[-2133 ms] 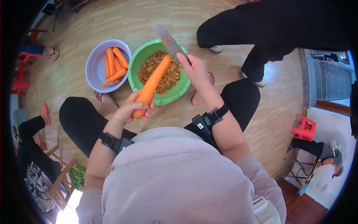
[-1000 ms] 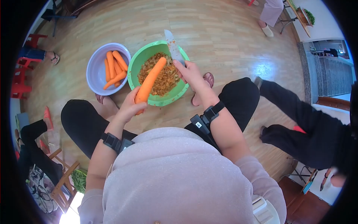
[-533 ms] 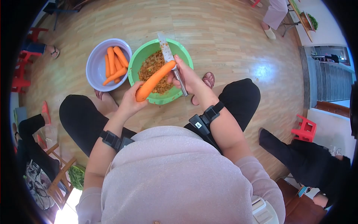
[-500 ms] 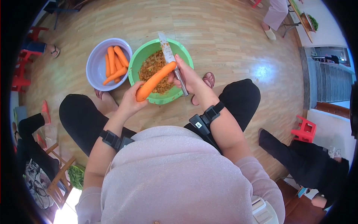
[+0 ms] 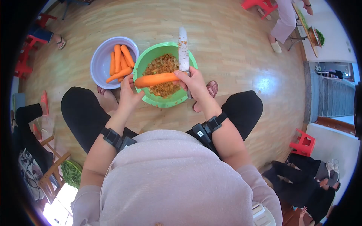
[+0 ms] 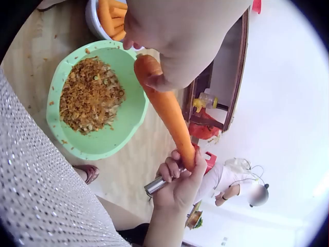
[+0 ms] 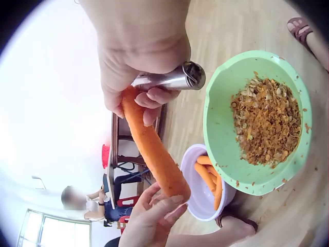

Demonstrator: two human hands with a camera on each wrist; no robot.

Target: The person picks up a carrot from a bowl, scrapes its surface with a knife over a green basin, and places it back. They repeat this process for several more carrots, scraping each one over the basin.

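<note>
An orange carrot (image 5: pixel 156 79) (image 6: pixel 172 118) (image 7: pixel 153 154) lies nearly level over the green basin (image 5: pixel 188 56) of brownish-orange shreds (image 5: pixel 163 62). My left hand (image 5: pixel 130 94) (image 6: pixel 180 41) (image 7: pixel 149 221) holds its thick end between thumb and fingers. At the thin end, my right hand (image 5: pixel 195 83) (image 6: pixel 177 190) (image 7: pixel 141 49) pinches the carrot and also grips the metal handle (image 6: pixel 158 185) (image 7: pixel 175 79) of a knife. The blade (image 5: pixel 183 51), speckled with orange bits, points away from my body over the basin's right side.
A lilac basin (image 5: pixel 97 69) with several carrots (image 5: pixel 117 56) stands left of the green one. My knees flank the basins on the wooden floor (image 5: pixel 230 45). Red stools (image 5: pixel 302 143) and people are around the edges, with a table (image 5: pixel 304 28) at the upper right.
The carrot has swung from slanted to nearly level, its thin end now in my right fingers. The knife has turned more upright. My left hand has shifted slightly left and up.
</note>
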